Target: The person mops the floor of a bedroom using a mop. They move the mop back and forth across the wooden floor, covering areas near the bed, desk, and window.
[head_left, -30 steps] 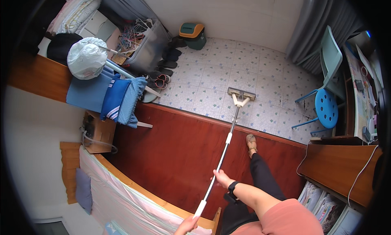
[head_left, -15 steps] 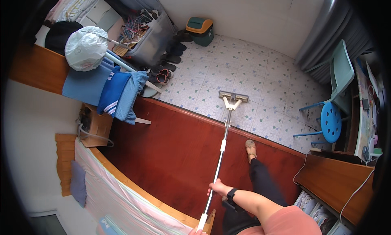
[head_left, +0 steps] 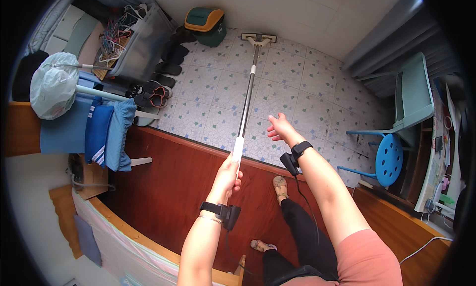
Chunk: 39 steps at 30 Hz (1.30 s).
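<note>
A long-handled mop point(head_left: 246, 103) stretches away from me over the tiled floor, its flat head near the far wall. The fingers of my left hand point(head_left: 229, 175) wrap round the white grip at the near end of the handle. Off the handle to the right, my right hand point(head_left: 282, 128) hangs in the air above the tiles with its fingers apart and nothing in them. Each wrist wears a black strap with a small dark device.
A green bin with a yellow-and-green lid point(head_left: 205, 26) stands by the far wall, left of the mop head. Several shoes point(head_left: 157, 93) line a clear tub point(head_left: 141, 43) of hangers. At right are a blue stool point(head_left: 388, 159) and a pale green chair point(head_left: 415, 92). A raised wooden edge point(head_left: 198, 145) borders the tiles.
The mop head has slid forward over the tiles to near the far wall. My right hand has let go of the handle; my left hand has moved forward with the grip.
</note>
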{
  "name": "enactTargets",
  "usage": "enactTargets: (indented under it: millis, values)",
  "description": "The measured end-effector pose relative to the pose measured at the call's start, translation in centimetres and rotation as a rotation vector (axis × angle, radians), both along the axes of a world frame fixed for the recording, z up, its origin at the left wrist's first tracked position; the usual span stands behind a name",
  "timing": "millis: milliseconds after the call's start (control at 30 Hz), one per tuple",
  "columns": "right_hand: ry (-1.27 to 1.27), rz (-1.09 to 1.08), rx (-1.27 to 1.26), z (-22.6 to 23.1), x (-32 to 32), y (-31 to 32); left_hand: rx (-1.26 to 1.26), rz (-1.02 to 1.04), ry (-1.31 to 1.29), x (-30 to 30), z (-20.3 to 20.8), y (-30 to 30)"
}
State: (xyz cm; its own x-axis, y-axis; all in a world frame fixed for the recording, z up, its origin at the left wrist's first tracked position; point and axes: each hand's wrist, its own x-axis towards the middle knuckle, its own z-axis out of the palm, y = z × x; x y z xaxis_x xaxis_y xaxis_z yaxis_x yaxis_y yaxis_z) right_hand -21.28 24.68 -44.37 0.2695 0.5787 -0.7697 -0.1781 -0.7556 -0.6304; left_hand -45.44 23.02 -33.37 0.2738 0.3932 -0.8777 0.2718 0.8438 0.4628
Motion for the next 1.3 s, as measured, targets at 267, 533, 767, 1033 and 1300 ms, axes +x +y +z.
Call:
enactTargets:
  millis: [267,533,767,1033,1300]
  values:
    - [0.240,-0.052,-0.080,-1.8,-6.8,-10.8,-0.100,-0.022,0.013,-4.8,3.0,-6.9]
    - [0.533,-0.228,-0.128,0.9,-25.1,-26.4,-0.272,-0.108,0.074,-26.2,11.5,-31.0]
    - [0.673,-0.057,-0.395,3.4,-40.8,-44.4,-0.428,-0.098,0.201,-45.4,21.2,-52.0]
    - [0.660,-0.116,-0.385,2.0,-40.7,-48.8,-0.378,-0.141,0.220,-46.4,18.2,-56.0]
    - [0.328,-0.098,-0.154,-2.3,-16.5,-35.9,-0.277,-0.191,0.046,-20.3,9.7,-39.1]
